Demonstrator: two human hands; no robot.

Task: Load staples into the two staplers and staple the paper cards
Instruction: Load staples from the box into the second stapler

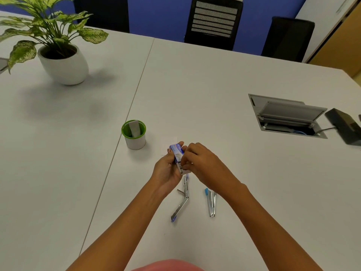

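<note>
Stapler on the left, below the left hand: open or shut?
Open. The left stapler lies swung apart at its hinge, its two halves forming a bent line on the table; the right stapler lies with its halves together.

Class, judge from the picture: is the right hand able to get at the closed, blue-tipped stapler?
Probably yes, once freed. The blue-tipped stapler lies on the table near the right wrist, nothing on it. But the right hand is pinching at the staple box held by the left hand.
</note>
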